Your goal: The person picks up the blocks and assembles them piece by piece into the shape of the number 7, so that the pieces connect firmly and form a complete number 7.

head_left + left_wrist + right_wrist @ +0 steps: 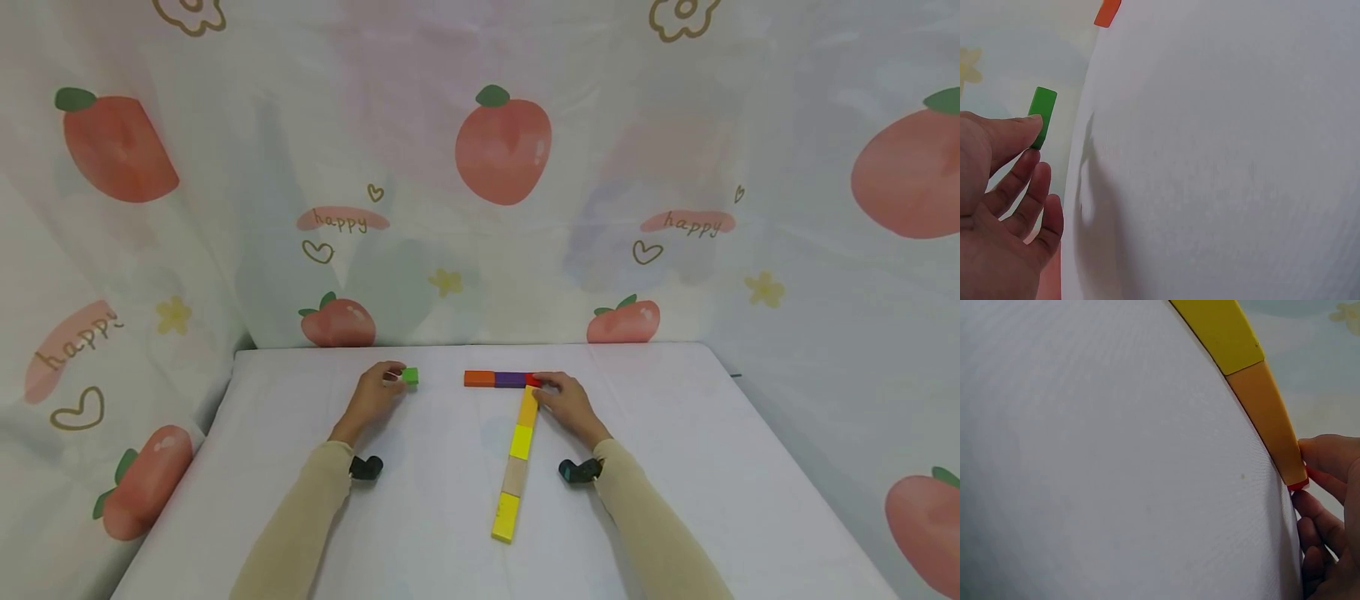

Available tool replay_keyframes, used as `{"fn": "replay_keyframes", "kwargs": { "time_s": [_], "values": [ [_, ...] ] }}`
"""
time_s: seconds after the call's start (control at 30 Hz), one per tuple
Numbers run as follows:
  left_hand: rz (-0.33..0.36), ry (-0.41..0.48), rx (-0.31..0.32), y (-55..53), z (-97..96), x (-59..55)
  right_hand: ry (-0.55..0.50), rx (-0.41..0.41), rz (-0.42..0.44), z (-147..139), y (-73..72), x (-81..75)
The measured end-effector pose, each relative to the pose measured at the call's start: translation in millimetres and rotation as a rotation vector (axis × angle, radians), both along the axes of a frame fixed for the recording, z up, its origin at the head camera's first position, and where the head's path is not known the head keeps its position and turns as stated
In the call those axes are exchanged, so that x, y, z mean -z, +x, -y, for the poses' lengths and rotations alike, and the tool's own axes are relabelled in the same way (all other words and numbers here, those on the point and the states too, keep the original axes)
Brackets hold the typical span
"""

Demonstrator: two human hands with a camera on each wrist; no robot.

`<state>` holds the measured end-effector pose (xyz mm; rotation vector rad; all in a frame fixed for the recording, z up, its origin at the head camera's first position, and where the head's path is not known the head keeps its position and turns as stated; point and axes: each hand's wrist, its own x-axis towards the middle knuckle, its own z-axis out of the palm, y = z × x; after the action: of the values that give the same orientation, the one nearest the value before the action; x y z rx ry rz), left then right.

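My left hand (pixel 377 390) pinches a small green block (pixel 1044 103) between thumb and fingertips, near the back of the table on the left. At the back centre, an orange block (pixel 479 379), a purple block (pixel 510 380) and a red block (pixel 532 379) lie end to end in a row. My right hand (pixel 567 403) pinches the red block at the row's right end, its fingers partly hiding it. The thumb is right at the top end of a light orange block (pixel 1266 415). Below that block, a yellow block (pixel 521 442), a beige block (pixel 514 477) and another yellow block (pixel 506 517) continue a slanting line.
The blocks lie on a white-covered table (pixel 420 517). A cloth backdrop (pixel 420 150) with fruit prints rises at its back edge and along both sides. A dark wrist camera (pixel 367 468) sits at the left wrist, and another camera (pixel 580 472) at the right.
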<state>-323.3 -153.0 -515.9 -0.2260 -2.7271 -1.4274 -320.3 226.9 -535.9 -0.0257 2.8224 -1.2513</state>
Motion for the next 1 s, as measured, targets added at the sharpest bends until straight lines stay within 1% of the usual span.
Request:
{"fn": "replay_keyframes", "kwargs": {
  "time_s": [0.3,0.5,0.63,1.0],
  "values": [
    [-0.023,0.007,0.029,-0.6,-13.0,-1.1,0.009,-0.009,-0.014,-0.5,0.2,1.1],
    [-0.006,0.006,0.038,-2.3,-22.4,-0.4,0.003,-0.012,-0.004,-0.8,-0.4,0.3],
    [-0.011,0.005,0.045,-4.5,-29.7,0.8,0.010,-0.019,-0.020,-1.2,-0.7,0.4],
    [-0.004,0.001,0.056,-12.3,-51.0,1.9,0.001,0.000,-0.007,0.2,-0.1,0.8]
  ]
}}
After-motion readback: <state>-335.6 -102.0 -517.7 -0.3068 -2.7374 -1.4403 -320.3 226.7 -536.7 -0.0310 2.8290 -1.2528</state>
